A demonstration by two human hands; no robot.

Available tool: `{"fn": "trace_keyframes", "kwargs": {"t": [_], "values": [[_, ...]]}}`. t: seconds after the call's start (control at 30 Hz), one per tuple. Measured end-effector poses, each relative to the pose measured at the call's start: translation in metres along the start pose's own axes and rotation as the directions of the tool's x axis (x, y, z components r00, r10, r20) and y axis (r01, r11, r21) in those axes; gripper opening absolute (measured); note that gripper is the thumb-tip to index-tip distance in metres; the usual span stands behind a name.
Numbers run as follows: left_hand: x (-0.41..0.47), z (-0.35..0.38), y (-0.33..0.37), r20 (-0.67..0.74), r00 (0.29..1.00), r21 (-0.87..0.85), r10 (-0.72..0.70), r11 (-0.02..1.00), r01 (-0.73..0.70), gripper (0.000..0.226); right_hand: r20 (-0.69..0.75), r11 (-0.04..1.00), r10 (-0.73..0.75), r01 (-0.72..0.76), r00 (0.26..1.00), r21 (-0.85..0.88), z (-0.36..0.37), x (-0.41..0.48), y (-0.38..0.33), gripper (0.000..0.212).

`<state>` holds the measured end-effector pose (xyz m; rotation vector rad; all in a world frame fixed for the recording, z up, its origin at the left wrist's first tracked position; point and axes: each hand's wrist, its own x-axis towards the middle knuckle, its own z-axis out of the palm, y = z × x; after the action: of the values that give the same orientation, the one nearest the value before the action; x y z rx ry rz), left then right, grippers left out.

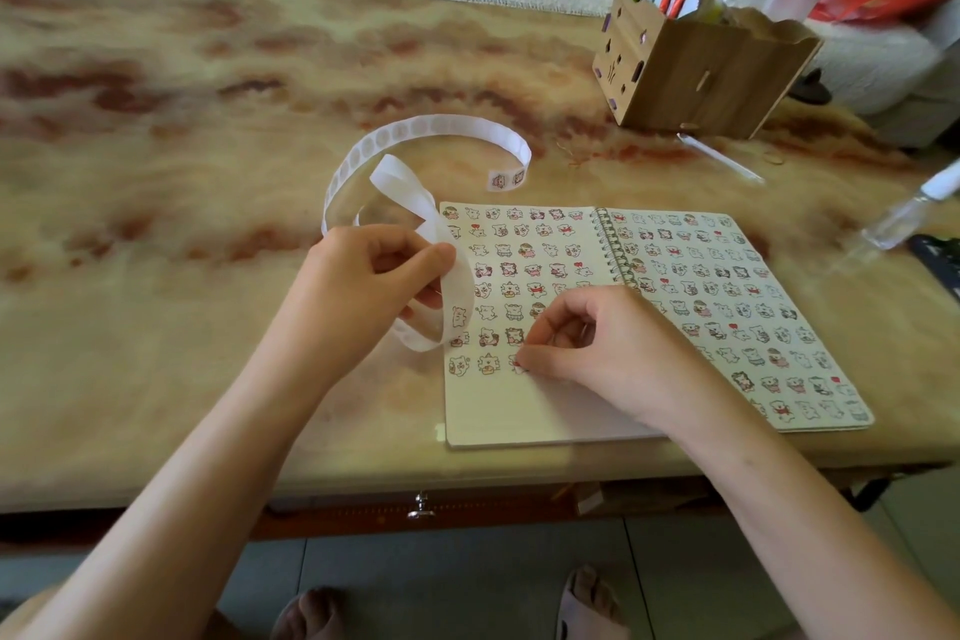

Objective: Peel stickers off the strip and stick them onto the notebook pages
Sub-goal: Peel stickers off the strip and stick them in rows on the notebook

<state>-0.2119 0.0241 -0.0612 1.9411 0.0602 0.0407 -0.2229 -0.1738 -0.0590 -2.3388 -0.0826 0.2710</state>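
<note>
Sticker (518, 366) is pinched at the tips of the fingers (529, 352) of the right hand (597, 343), touching the left page of the notebook (519, 413), third in the bottom row, bare paper at 3 o'clock. That row runs 9-to-3, so I'd guess pressing it flat comes next. Over at 9 o'clock the left hand (363, 286) grips the strip (460, 299), its long loop curling toward 12 over the desk (208, 182).

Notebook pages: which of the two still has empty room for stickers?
The left page: its bottom strip is bare below the row where the right hand holds a sticker. The right page is covered down to its lower edge.
</note>
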Motion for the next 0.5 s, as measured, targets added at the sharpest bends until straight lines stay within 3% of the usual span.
{"fn": "trace_keyframes", "kwargs": {"t": [0.1, 0.3, 0.5], "values": [[-0.0003, 0.0001, 0.0, 0.001, 1.0, 0.005, 0.002, 1.0, -0.002, 0.021, 0.034, 1.0, 0.012, -0.012, 0.999, -0.004, -0.0035, 0.002, -0.0003, 0.032], [-0.0009, 0.0002, 0.0008, -0.004, 1.0, 0.005, 0.005, 1.0, -0.005, 0.021, 0.048, 1.0, 0.01, -0.011, 0.999, 0.011, -0.004, 0.0071, 0.0066, 0.014], [-0.0009, 0.0006, 0.0009, -0.005, 1.0, -0.002, 0.004, 1.0, -0.004, 0.02, 0.002, 0.997, -0.008, 0.008, 1.0, -0.074, 0.0008, 0.0061, 0.003, 0.034]]}}
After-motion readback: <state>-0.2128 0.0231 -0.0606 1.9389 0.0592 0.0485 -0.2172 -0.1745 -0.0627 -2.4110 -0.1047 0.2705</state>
